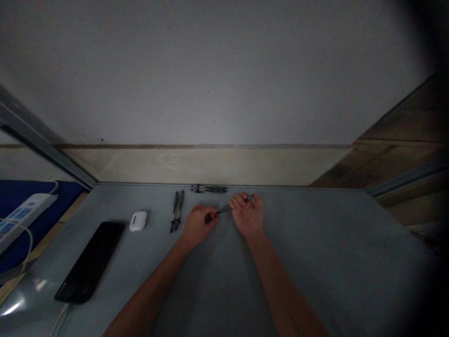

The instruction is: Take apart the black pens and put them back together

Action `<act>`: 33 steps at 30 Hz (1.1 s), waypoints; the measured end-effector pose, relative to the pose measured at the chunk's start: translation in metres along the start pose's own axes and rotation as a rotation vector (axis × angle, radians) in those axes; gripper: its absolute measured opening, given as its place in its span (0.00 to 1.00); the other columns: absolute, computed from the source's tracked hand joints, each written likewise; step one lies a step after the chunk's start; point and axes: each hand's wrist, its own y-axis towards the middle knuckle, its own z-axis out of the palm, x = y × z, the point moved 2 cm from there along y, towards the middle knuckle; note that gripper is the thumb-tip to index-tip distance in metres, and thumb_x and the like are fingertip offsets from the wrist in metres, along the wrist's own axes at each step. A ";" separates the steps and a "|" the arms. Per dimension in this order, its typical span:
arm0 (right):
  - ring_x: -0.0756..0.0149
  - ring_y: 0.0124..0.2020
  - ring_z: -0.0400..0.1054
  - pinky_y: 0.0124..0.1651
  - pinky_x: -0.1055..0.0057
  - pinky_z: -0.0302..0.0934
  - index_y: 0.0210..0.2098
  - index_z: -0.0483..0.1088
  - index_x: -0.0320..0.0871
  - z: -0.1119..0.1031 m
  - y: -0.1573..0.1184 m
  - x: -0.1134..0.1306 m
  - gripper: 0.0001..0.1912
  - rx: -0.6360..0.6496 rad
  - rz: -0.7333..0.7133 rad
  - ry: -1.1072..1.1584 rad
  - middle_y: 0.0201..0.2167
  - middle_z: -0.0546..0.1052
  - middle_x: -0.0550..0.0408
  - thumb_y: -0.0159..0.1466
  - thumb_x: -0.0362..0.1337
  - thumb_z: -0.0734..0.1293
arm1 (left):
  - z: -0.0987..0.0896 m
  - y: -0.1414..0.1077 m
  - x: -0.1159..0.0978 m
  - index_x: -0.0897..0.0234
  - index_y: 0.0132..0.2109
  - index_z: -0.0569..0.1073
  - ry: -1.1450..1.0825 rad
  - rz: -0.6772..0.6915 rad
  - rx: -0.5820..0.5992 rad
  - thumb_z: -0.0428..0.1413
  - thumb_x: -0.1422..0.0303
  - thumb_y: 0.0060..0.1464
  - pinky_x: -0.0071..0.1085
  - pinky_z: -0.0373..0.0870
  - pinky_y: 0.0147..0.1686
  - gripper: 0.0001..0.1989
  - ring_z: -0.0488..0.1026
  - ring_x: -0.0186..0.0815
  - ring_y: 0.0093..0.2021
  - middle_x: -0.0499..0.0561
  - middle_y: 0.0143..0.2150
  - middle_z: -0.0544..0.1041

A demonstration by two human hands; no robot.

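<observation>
The left forearm (154, 283) and right forearm (280, 285), both bare, extend from the lower edge and converge forward. The left hand (199, 224) presents its back, thumb and fingers drawn into a pinch. Near but apart, the right hand (248, 217) lies palm upward, fingers (237, 201) curled inward, thumb (258, 202) raised on the outer side.

Pen (224, 210) in the grip: plastic-looking
Tabletop (315, 248) beneath the grip: smooth, faintly shiny
Phone (90, 263) left of it: glossy, glass-like
Earbud case (138, 221) nearer it: smooth plastic
Wall (217, 79) beyond: matt
</observation>
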 end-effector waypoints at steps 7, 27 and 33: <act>0.71 0.19 0.51 0.26 0.70 0.54 0.24 0.60 0.44 0.000 0.001 0.000 0.14 0.009 0.002 -0.002 0.17 0.53 0.62 0.64 0.42 0.58 | 0.000 0.001 0.000 0.62 0.35 0.75 0.005 0.001 -0.003 0.59 0.69 0.49 0.30 0.62 0.37 0.04 0.68 0.34 0.34 0.47 0.29 0.75; 0.71 0.20 0.51 0.27 0.70 0.54 0.22 0.58 0.43 0.000 0.000 -0.001 0.18 0.024 0.009 0.036 0.18 0.52 0.61 0.66 0.44 0.54 | -0.001 0.000 -0.002 0.62 0.35 0.74 0.018 0.009 -0.013 0.58 0.68 0.51 0.30 0.63 0.37 0.03 0.68 0.35 0.34 0.47 0.30 0.75; 0.71 0.19 0.50 0.26 0.71 0.53 0.21 0.56 0.43 -0.002 0.001 -0.001 0.17 0.014 0.001 0.030 0.18 0.51 0.62 0.65 0.42 0.55 | -0.002 0.000 -0.003 0.62 0.35 0.74 0.033 0.006 -0.009 0.58 0.69 0.50 0.31 0.63 0.38 0.03 0.68 0.34 0.34 0.47 0.30 0.75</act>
